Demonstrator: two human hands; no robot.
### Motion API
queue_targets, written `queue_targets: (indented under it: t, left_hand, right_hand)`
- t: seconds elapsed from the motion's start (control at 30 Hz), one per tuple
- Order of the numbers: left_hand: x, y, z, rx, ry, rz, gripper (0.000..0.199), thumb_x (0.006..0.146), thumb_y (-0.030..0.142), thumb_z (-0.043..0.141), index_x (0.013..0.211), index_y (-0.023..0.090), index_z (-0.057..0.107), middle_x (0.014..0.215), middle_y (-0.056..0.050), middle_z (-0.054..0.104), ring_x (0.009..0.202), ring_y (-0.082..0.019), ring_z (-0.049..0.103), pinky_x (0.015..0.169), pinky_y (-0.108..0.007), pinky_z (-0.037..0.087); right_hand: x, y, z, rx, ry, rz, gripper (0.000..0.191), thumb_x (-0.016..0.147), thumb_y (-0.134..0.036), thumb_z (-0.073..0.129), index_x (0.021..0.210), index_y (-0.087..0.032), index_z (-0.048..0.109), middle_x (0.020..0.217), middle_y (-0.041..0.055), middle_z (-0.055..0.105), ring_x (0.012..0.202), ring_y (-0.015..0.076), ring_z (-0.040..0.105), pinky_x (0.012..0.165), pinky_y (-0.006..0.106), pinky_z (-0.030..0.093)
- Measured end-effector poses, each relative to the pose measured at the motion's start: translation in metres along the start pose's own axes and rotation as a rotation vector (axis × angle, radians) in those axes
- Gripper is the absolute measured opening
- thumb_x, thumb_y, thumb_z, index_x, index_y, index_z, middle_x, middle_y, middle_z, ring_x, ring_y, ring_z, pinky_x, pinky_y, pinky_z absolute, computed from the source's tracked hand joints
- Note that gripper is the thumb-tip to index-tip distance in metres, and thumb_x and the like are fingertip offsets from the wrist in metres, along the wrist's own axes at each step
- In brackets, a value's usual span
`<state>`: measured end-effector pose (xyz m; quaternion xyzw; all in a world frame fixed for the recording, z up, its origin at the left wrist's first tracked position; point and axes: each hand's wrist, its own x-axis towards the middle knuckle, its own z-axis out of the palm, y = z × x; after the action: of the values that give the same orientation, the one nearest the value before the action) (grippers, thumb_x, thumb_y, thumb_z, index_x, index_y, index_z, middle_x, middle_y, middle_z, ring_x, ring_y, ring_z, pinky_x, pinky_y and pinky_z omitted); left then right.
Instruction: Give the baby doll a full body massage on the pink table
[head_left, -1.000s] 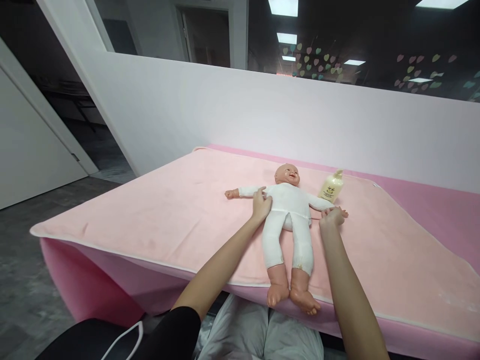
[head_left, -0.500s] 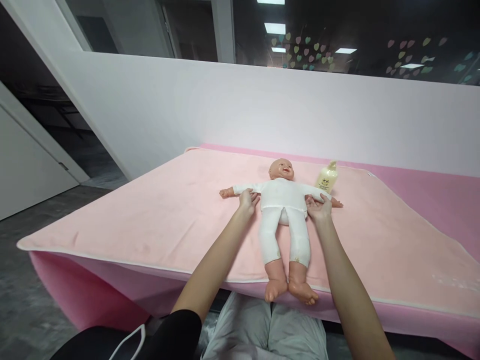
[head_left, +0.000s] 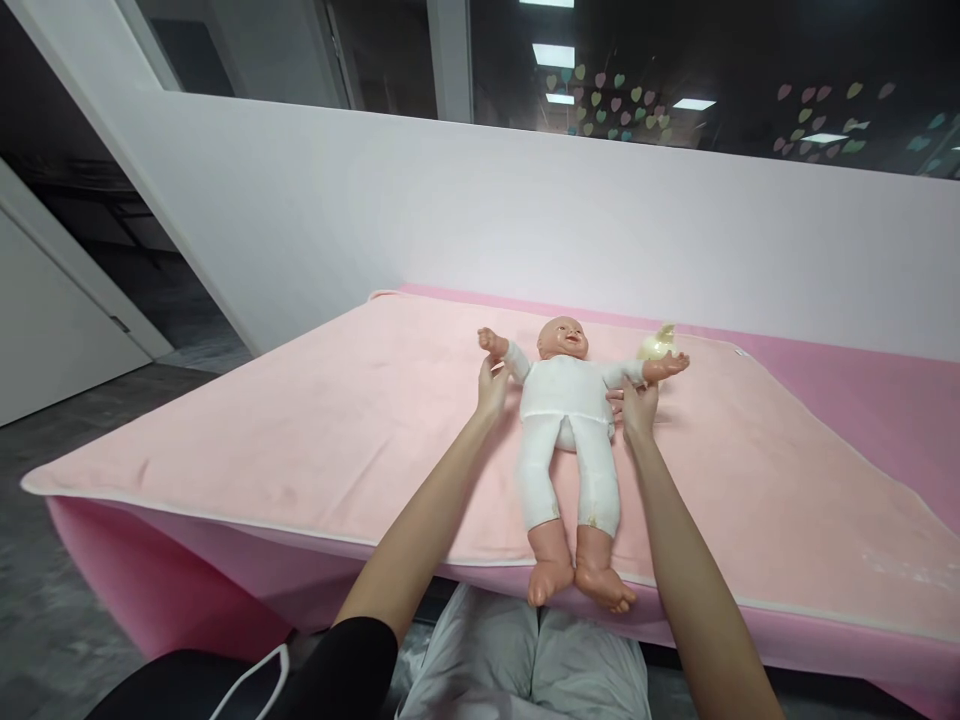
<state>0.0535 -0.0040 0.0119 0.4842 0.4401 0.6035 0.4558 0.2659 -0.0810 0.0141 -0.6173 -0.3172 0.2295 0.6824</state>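
Observation:
A baby doll (head_left: 568, 388) in a white cloth suit lies on its back, feet toward me and head toward the wall. My left hand (head_left: 492, 388) is closed around the doll's arm on the left, near its wrist, and that arm is bent up beside the head. On the other side, my right hand (head_left: 639, 404) grips the doll's other arm from below at the forearm. This arm is raised, its hand in front of a pale yellow pump bottle (head_left: 658, 343), which is partly hidden behind it. The doll's feet reach over the front edge of the table.
A light pink blanket (head_left: 300, 430) with a white border covers a darker pink surface (head_left: 862, 400). Behind it stands a white wall (head_left: 450, 210) with a dark window above. A white door (head_left: 60, 310) is at the far left. My legs are against the front edge.
Both of the doll's arms have risen from lying stretched out sideways. My hands lifted them, the left one bending inward toward the head, and the bottle is now more covered.

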Motion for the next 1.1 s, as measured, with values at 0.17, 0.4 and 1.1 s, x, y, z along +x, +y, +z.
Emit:
queue_targets:
  t: [0.17, 0.4, 1.1]
  left_hand:
    - [-0.018, -0.006, 0.009, 0.404, -0.276, 0.399, 0.044, 0.080, 0.026, 0.053, 0.123, 0.019, 0.046, 0.127, -0.007, 0.053, 0.118, -0.021, 0.048, 0.101, -0.034, 0.036]
    - [-0.021, -0.011, 0.013, 0.663, -0.353, 0.570, 0.046, 0.082, 0.021, 0.046, 0.128, 0.016, 0.044, 0.130, -0.010, 0.049, 0.121, -0.022, 0.042, 0.104, -0.038, 0.032]
    - [-0.017, -0.007, 0.016, 0.754, -0.413, 0.689, 0.045, 0.081, 0.017, 0.041, 0.126, 0.013, 0.044, 0.127, -0.013, 0.048, 0.119, -0.024, 0.041, 0.103, -0.040, 0.031]
  right_hand:
    - [-0.017, -0.009, 0.005, -0.709, -0.210, -0.322, 0.053, 0.079, -0.014, 0.036, 0.131, -0.025, 0.039, 0.113, 0.0059, 0.058, 0.094, 0.0186, 0.057, 0.078, 0.029, 0.047]
    - [-0.020, -0.010, 0.010, -1.027, -0.311, -0.448, 0.053, 0.079, -0.010, 0.032, 0.128, -0.025, 0.047, 0.127, 0.0056, 0.046, 0.098, 0.0192, 0.054, 0.067, 0.026, 0.044]
    - [-0.008, 0.005, 0.007, -0.793, -0.459, -0.578, 0.059, 0.071, -0.006, 0.037, 0.126, -0.022, 0.047, 0.138, 0.0042, 0.040, 0.119, 0.0223, 0.044, 0.096, 0.039, 0.040]
